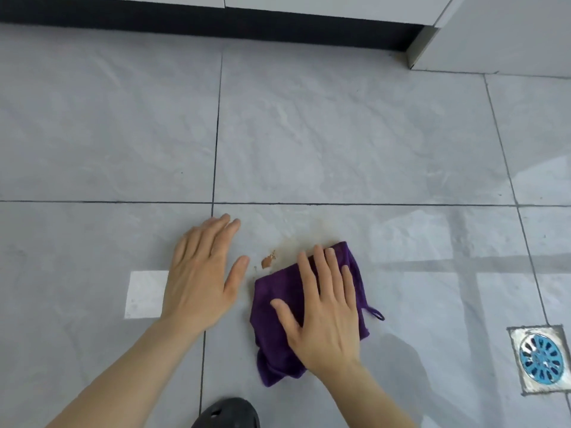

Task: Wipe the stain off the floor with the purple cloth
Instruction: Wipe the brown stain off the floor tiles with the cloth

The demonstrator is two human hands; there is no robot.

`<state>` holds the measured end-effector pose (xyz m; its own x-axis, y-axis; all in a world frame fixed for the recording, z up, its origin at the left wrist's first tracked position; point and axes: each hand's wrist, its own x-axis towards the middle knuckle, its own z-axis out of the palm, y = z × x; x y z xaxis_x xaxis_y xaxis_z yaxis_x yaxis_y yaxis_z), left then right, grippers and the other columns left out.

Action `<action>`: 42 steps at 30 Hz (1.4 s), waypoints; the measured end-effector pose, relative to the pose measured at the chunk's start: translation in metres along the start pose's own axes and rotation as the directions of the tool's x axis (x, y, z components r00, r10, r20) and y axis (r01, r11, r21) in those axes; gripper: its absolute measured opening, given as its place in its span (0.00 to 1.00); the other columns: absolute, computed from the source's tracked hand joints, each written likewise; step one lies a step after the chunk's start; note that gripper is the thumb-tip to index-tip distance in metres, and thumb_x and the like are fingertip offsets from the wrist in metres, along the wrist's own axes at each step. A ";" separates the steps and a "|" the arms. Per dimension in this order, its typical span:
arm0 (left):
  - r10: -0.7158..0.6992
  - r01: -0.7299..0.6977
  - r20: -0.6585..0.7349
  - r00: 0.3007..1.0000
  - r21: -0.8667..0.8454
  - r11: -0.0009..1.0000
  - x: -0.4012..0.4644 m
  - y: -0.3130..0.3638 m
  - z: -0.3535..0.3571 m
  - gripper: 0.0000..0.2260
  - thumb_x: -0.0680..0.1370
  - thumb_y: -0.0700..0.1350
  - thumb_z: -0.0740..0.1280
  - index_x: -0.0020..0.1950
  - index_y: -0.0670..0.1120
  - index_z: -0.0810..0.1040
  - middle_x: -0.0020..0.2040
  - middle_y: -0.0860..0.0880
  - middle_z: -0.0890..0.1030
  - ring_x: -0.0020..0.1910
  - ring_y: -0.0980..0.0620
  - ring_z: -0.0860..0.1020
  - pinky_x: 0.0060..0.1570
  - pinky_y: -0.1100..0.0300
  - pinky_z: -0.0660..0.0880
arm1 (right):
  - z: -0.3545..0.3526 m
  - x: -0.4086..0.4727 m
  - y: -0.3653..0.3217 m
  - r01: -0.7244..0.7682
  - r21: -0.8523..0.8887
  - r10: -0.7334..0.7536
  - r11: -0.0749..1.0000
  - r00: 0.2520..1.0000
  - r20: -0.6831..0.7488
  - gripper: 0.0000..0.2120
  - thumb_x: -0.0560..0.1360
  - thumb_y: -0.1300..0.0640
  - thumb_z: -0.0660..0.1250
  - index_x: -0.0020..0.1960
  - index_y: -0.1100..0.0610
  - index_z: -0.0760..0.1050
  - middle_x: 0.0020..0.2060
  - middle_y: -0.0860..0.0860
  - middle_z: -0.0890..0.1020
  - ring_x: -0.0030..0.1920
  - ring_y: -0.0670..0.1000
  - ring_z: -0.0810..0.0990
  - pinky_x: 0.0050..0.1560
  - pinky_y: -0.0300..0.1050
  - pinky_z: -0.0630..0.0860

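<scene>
A folded purple cloth (272, 307) lies on the grey tiled floor (340, 134). My right hand (324, 313) lies flat on top of it, fingers spread and pressing down. A small brown stain (267, 261) sits just beyond the cloth's far left corner, with a faint brownish smear (312, 233) trailing up and to the right of it. My left hand (204, 273) rests flat on the bare tile to the left of the stain, fingers apart, holding nothing.
A floor drain (541, 359) with a blue grate sits at the lower right. A dark plinth (216, 23) under white cabinets runs along the far edge. The toe of a black shoe (228, 413) shows at the bottom. A bright light patch (145, 293) lies beside my left wrist.
</scene>
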<state>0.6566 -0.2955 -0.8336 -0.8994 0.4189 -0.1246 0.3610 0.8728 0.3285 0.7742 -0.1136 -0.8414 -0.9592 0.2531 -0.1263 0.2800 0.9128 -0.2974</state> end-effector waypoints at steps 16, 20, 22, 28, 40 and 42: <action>-0.024 0.009 0.083 0.996 0.170 0.985 0.019 -0.010 0.039 0.32 0.82 0.59 0.49 0.84 0.47 0.49 0.85 0.48 0.52 0.84 0.46 0.49 0.81 0.40 0.53 | 0.021 0.054 0.017 -0.050 0.017 0.050 0.999 0.998 -0.027 0.31 0.82 0.43 0.54 0.82 0.54 0.58 0.83 0.52 0.55 0.84 0.54 0.50 0.81 0.62 0.52; -0.023 0.007 0.098 0.995 0.161 0.987 0.019 -0.012 0.038 0.33 0.82 0.60 0.49 0.84 0.47 0.48 0.85 0.48 0.51 0.84 0.47 0.48 0.81 0.40 0.53 | 0.019 0.080 0.021 0.007 0.063 -0.002 0.998 0.997 -0.071 0.26 0.84 0.48 0.54 0.80 0.52 0.63 0.82 0.50 0.60 0.83 0.52 0.53 0.82 0.60 0.53; -0.019 0.004 0.098 0.995 0.155 0.988 0.019 -0.012 0.038 0.33 0.82 0.59 0.49 0.84 0.47 0.49 0.85 0.48 0.51 0.84 0.47 0.48 0.81 0.40 0.53 | 0.017 0.100 0.026 0.032 0.073 -0.027 0.997 0.997 -0.071 0.25 0.84 0.49 0.54 0.80 0.52 0.63 0.82 0.49 0.61 0.83 0.51 0.53 0.82 0.58 0.51; -0.012 0.000 0.085 0.996 0.136 0.991 0.020 -0.011 0.036 0.32 0.82 0.58 0.51 0.84 0.47 0.50 0.85 0.49 0.53 0.84 0.48 0.48 0.81 0.40 0.54 | 0.002 0.115 0.026 -0.043 0.385 0.063 0.922 0.997 -0.037 0.20 0.86 0.53 0.55 0.78 0.49 0.67 0.79 0.41 0.63 0.81 0.38 0.51 0.82 0.46 0.47; -0.016 0.008 0.088 0.996 0.098 0.995 0.019 -0.010 0.035 0.31 0.83 0.60 0.41 0.84 0.47 0.50 0.85 0.49 0.52 0.84 0.49 0.47 0.81 0.41 0.52 | -0.071 0.099 -0.022 -0.321 0.864 0.623 0.389 0.783 0.010 0.07 0.83 0.50 0.61 0.61 0.46 0.73 0.52 0.43 0.82 0.52 0.40 0.81 0.54 0.45 0.75; -0.013 0.005 0.089 0.996 0.089 0.996 0.020 -0.011 0.034 0.31 0.83 0.60 0.42 0.84 0.47 0.51 0.85 0.49 0.53 0.84 0.49 0.47 0.81 0.41 0.52 | -0.054 0.079 -0.036 -0.205 0.811 0.459 0.547 0.884 -0.086 0.14 0.82 0.53 0.65 0.66 0.48 0.72 0.58 0.43 0.81 0.60 0.44 0.80 0.60 0.48 0.77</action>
<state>0.6434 -0.2882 -0.8715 -0.8786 0.4280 -0.2121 0.3768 0.8939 0.2430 0.6858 -0.1091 -0.7896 -0.7233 0.6701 -0.1668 0.3823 0.1874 -0.9048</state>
